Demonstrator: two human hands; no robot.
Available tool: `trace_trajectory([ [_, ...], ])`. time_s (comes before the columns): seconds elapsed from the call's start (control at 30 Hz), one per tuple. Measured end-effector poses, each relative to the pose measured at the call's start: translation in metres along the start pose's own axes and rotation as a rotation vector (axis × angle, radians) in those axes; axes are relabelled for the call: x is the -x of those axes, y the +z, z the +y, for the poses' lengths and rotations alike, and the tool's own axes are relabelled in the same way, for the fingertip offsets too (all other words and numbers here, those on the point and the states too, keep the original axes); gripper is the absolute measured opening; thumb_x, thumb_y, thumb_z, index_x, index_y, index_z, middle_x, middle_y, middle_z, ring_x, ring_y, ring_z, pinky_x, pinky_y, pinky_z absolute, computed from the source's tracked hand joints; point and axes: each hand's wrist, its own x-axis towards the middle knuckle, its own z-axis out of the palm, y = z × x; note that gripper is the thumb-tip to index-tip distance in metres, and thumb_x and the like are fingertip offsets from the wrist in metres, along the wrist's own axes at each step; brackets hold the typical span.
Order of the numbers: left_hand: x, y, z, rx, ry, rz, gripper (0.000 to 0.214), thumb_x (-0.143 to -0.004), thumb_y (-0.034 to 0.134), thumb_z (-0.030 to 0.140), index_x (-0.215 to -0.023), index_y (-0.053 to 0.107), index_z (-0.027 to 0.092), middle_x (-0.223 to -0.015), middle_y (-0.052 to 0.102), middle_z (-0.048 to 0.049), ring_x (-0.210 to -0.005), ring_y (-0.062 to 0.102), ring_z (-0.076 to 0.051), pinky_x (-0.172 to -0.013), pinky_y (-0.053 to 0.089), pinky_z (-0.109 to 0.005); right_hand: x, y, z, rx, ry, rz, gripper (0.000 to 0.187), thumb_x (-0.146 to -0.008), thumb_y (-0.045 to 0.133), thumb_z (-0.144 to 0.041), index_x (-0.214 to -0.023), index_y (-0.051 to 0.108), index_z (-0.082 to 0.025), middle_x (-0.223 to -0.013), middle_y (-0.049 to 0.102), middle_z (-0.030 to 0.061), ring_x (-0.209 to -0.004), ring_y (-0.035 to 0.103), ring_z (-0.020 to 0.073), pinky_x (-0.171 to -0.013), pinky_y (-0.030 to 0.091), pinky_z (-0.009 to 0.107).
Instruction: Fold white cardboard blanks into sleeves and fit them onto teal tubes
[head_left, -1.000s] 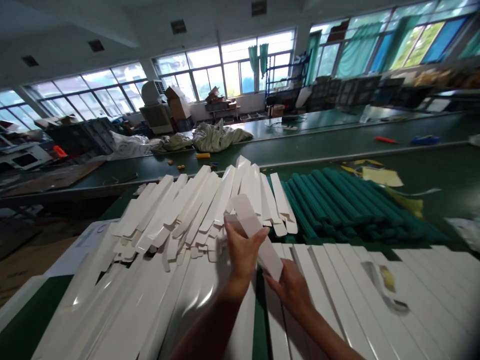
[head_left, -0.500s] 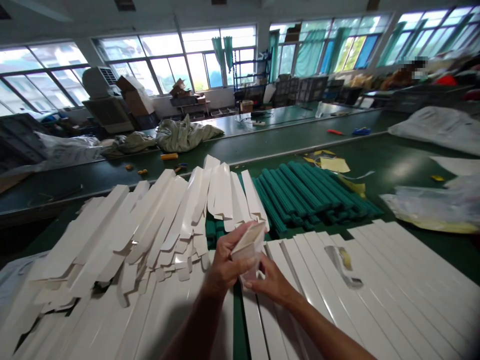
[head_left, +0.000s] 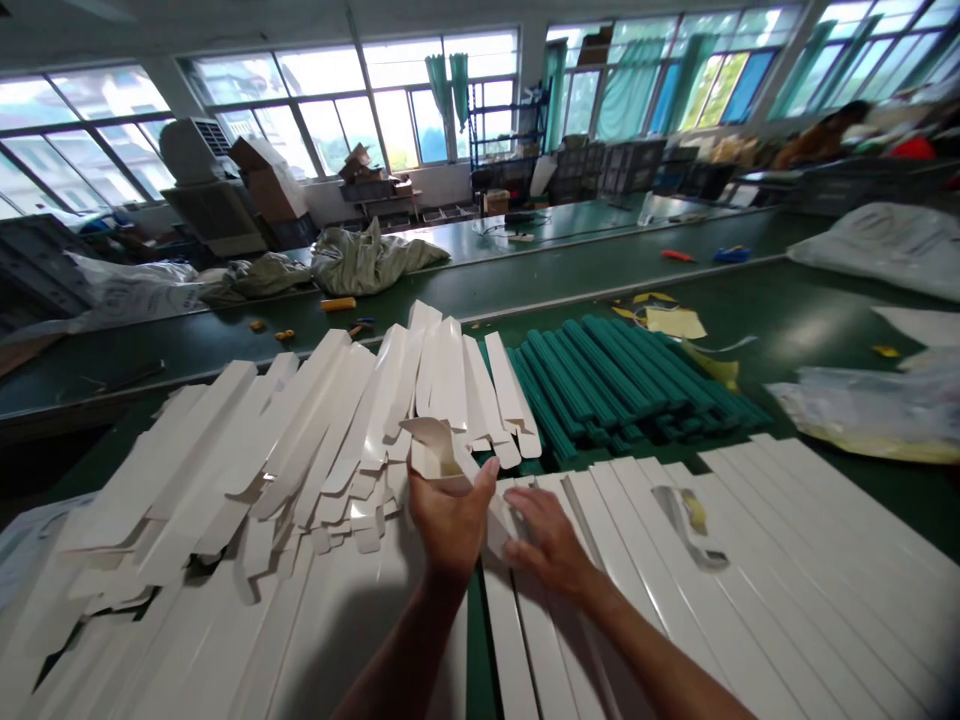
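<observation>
My left hand [head_left: 450,515] is wrapped around a narrow white carton [head_left: 435,455], whose open end and raised flap face up and away from me. The thumb presses along its side. Just to the right, my right hand [head_left: 551,540] has its fingers apart, close to the carton's lower part; whether the fingertips touch it I cannot tell. Beyond the hands lie several white cartons with loose end flaps [head_left: 375,410]. Beside these is a pile of ribbed green rods [head_left: 607,385]. Long white closed boxes [head_left: 810,540] lie side by side at the right.
A tape dispenser [head_left: 696,525] lies on the right-hand boxes. Plastic bags [head_left: 870,410] and a yellow sheet [head_left: 675,322] are farther right on the green table [head_left: 540,290]. A crumpled sack [head_left: 367,262] lies at the back left. Another person [head_left: 825,135] is at the far right.
The carton has turned from upright between both hands to lean left, its open end now showing. My right hand has loosened and its fingers have spread.
</observation>
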Motion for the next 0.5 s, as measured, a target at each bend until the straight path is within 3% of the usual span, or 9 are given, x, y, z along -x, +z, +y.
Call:
trace_trajectory([
  [0.03,0.0,-0.001,-0.001,0.018,-0.006,-0.005,0.075,-0.062,0.085,0.036,-0.124,0.052,0.012,-0.096,0.069,-0.0098,-0.09,0.069,-0.026,-0.083,0.058,-0.042,-0.009,-0.011,0.014,0.055,0.102,-0.002,0.049,-0.094,0.036,-0.049,-0.125,0.054,-0.015,-0.12,0.062,0.0165,-0.111,0.057,0.0281,-0.092,0.045,0.044],
  [0.1,0.001,-0.002,-0.002,0.075,0.0,-0.035,0.075,-0.063,0.084,0.037,-0.125,0.051,0.011,-0.095,0.069,-0.0099,-0.09,0.07,-0.027,-0.082,0.059,-0.043,-0.03,-0.029,0.044,0.308,0.508,-0.013,0.049,-0.095,0.036,-0.046,-0.124,0.054,-0.01,-0.122,0.059,0.0214,-0.117,0.053,0.0326,-0.096,0.038,0.051],
  [0.17,0.006,0.001,-0.004,0.132,0.019,-0.074,0.08,-0.063,0.084,0.038,-0.128,0.047,0.012,-0.099,0.069,-0.0112,-0.091,0.07,-0.026,-0.083,0.059,-0.043,-0.05,-0.036,0.069,0.478,0.787,-0.214,0.049,-0.089,0.051,-0.047,-0.117,0.057,-0.007,-0.116,0.062,0.024,-0.116,0.053,0.0375,-0.096,0.034,0.055],
  [0.2,0.009,0.003,-0.005,0.148,0.028,-0.097,0.082,-0.063,0.084,0.038,-0.131,0.045,0.013,-0.104,0.068,-0.0123,-0.094,0.069,-0.026,-0.084,0.059,-0.043,-0.058,-0.036,0.077,0.5,0.841,-0.327,0.047,-0.084,0.058,-0.046,-0.11,0.06,-0.007,-0.11,0.065,0.0229,-0.111,0.056,0.0379,-0.094,0.035,0.054],
  [0.27,0.014,0.006,-0.007,0.155,0.056,-0.127,0.087,-0.063,0.085,0.036,-0.135,0.04,0.015,-0.115,0.065,-0.0145,-0.105,0.067,-0.027,-0.091,0.057,-0.042,-0.071,-0.033,0.084,0.463,0.838,-0.449,0.036,-0.081,0.064,-0.041,-0.098,0.064,-0.009,-0.097,0.069,0.0185,-0.099,0.062,0.0335,-0.088,0.04,0.046],
  [0.37,0.02,0.008,-0.005,0.099,0.101,-0.137,0.093,-0.061,0.087,0.034,-0.138,0.038,0.017,-0.124,0.062,-0.0144,-0.116,0.061,-0.027,-0.098,0.053,-0.04,-0.087,-0.048,0.074,0.452,0.799,-0.427,0.032,-0.091,0.051,-0.035,-0.105,0.062,-0.008,-0.097,0.07,0.0181,-0.093,0.065,0.0273,-0.079,0.041,0.035],
  [0.47,0.022,0.008,0.003,0.036,0.071,-0.236,0.099,-0.058,0.088,0.032,-0.142,0.036,0.018,-0.116,0.067,-0.0118,-0.105,0.067,-0.024,-0.088,0.058,-0.034,-0.102,-0.107,0.054,0.509,0.734,-0.303,0.042,-0.097,0.042,-0.04,-0.118,0.056,-0.007,-0.098,0.068,0.0189,-0.091,0.065,0.0264,-0.075,0.041,0.033],
  [0.5,0.022,0.008,0.007,0.024,0.057,-0.266,0.101,-0.058,0.088,0.032,-0.143,0.035,0.018,-0.113,0.068,-0.0112,-0.099,0.069,-0.024,-0.084,0.06,-0.033,-0.105,-0.133,0.048,0.557,0.684,-0.181,0.042,-0.096,0.044,-0.043,-0.114,0.058,-0.008,-0.091,0.068,0.017,-0.085,0.065,0.0252,-0.072,0.041,0.033],
])
